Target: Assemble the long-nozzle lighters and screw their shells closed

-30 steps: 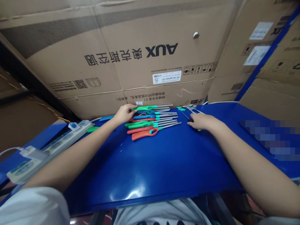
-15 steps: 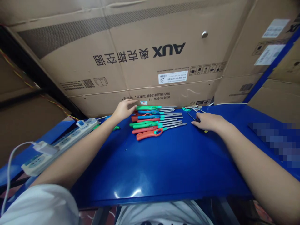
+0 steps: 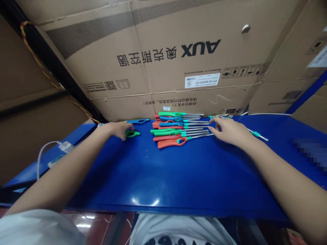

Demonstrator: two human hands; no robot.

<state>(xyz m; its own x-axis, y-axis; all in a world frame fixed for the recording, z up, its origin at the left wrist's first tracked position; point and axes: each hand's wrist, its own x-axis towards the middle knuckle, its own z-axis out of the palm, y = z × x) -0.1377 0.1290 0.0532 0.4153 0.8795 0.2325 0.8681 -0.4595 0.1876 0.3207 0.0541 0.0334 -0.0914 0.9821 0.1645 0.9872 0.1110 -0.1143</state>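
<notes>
— So where do we have our hands? Our left hand (image 3: 119,129) sits at the left of centre in the frame, curled over the end of a green-handled tool (image 3: 133,133) that lies alone on the blue table (image 3: 178,177); the fingers cover its near end, so we cannot tell whether we grip it or only press on it.

— And our right hand (image 3: 228,131)?

— Right of centre, palm down and spread fairly wide, fingertips at the metal tips of the row of tools (image 3: 178,131). It holds nothing that we can see; a thin rod with a teal collar (image 3: 257,135) pokes out from beside the wrist toward the right.

— Why does the row look so neat?

— We judge it to be sorted on purpose: orange, green and blue handles all point left, shafts all point right, laid side by side and touching, running from mid-frame back to the foot of the big cardboard box (image 3: 166,61). With the tips lined up like that, our right hand can steady them at one end.

— And the strays?

— The green-handled one is apart from the row, just left of it, and a blue-handled tool (image 3: 138,121) lies behind it, close against the box. They seem kept aside from the sorted lot.

— Anything else?

— A white cable (image 3: 48,149) curls at the left edge, off the table's corner, well clear of both hands.
</notes>
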